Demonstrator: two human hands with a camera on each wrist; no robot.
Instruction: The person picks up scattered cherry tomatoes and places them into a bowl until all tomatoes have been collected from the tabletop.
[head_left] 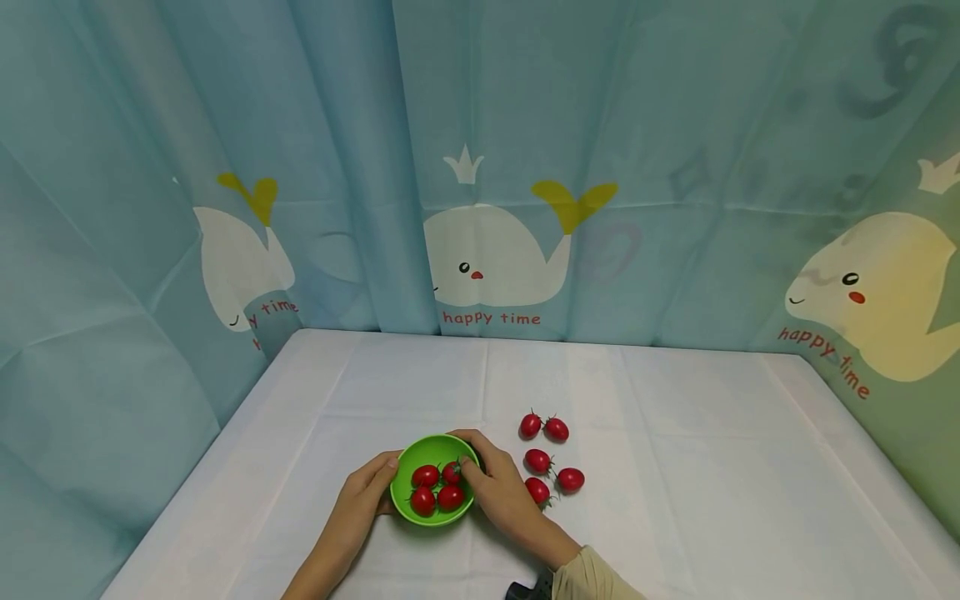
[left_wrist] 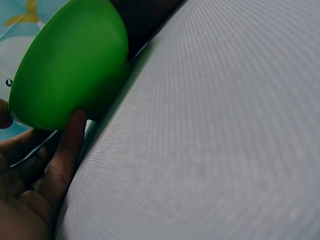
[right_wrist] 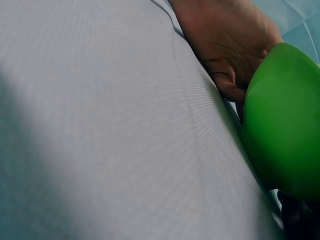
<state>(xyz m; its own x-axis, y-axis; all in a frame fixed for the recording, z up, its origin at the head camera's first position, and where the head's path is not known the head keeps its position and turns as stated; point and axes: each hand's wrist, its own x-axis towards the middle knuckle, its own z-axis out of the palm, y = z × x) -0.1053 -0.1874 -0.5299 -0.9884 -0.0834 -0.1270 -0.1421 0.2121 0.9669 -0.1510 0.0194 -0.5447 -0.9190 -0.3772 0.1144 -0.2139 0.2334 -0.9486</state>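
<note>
here | both hands (head_left: pixel 363 492) (head_left: pixel 495 487) grip green bowl (head_left: pixel 435 451) | right thumb (head_left: pixel 472 472) inside

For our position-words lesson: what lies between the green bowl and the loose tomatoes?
The right hand, holding the green bowl, lies between it and the loose tomatoes, as the head view shows.

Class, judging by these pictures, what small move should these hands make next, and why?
Perhaps free the right hand from the green bowl: the left hand also holds it, four cherry tomatoes sit inside, and five others lie to its right.
</note>
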